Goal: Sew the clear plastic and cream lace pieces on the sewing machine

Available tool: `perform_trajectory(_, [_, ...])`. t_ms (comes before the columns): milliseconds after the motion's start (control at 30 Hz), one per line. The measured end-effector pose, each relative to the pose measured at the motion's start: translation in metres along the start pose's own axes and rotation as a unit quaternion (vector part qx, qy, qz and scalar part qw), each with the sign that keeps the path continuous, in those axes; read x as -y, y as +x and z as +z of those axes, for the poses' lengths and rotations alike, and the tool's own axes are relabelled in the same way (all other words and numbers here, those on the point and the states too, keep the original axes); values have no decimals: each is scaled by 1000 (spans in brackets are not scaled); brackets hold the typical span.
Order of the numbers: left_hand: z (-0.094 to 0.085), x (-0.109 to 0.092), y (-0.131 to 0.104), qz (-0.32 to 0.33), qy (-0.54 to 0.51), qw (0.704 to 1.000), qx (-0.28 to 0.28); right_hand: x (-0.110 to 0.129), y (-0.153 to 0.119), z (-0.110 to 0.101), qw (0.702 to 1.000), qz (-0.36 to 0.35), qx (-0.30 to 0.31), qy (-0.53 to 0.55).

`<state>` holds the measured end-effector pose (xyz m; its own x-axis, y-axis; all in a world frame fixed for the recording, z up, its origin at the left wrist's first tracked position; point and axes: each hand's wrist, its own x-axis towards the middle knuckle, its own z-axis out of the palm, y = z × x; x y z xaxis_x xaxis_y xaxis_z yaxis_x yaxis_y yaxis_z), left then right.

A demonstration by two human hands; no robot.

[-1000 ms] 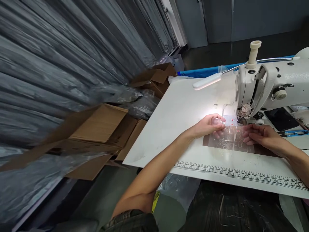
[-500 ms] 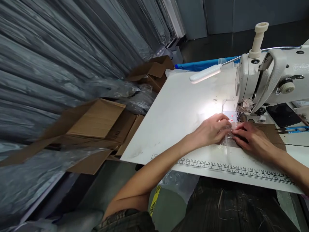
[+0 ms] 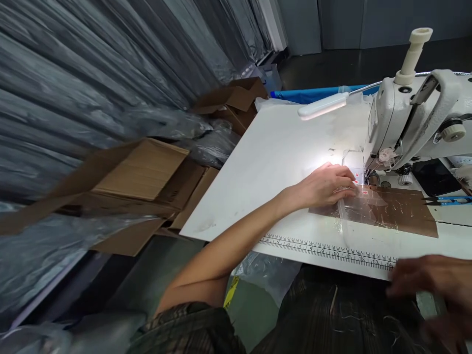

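My left hand (image 3: 329, 185) is closed on a piece of sheer, see-through fabric (image 3: 357, 209), just left of the needle of the white sewing machine (image 3: 391, 118). The fabric lies partly under the presser foot (image 3: 368, 176), over a brown sheet (image 3: 409, 209) on the table. Small red marks show beside the foot. My right hand (image 3: 429, 282) hangs past the table's front edge, over my lap at the lower right. Motion smears its fingers, and whether it holds anything cannot be seen.
Blue thread snips (image 3: 452, 200) and a dark phone-like slab (image 3: 435, 177) lie right of the needle. A white lamp (image 3: 322, 106) reaches over the tabletop (image 3: 254, 167). A printed ruler (image 3: 326, 253) runs along the front edge. Open cardboard boxes (image 3: 142, 167) stand to the left.
My right hand has left the fabric by the needle and moved down and right past the table edge. More of the brown sheet shows. My left hand stays by the needle.
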<state>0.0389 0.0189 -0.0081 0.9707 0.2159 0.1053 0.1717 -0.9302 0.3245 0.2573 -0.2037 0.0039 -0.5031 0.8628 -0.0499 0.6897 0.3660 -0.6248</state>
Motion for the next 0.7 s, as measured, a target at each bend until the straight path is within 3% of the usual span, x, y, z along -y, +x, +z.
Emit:
perform_trajectory(133, [13,16,20,61,-98,993,17,-15,30,-11,999,32,-18,-16])
perform_trajectory(267, [29,25,29,65,-111,992,14,-33,59,-12,992,32,-108,-55])
perform_trajectory(367, [32,23,27,64,-89,994,-9,-40,70,-5,980,43,-172,-87])
perform_trajectory(500, [27,11,23,53,-79,995,14,-41,84,2,972,76,-188,-120])
perform_trajectory(600, [23,3,15,28,-112,993,14,-36,90,3,976,98,-188,-59])
perform_trajectory(700, [17,3,5,-18,-186,982,-15,-28,90,3,967,151,-157,132])
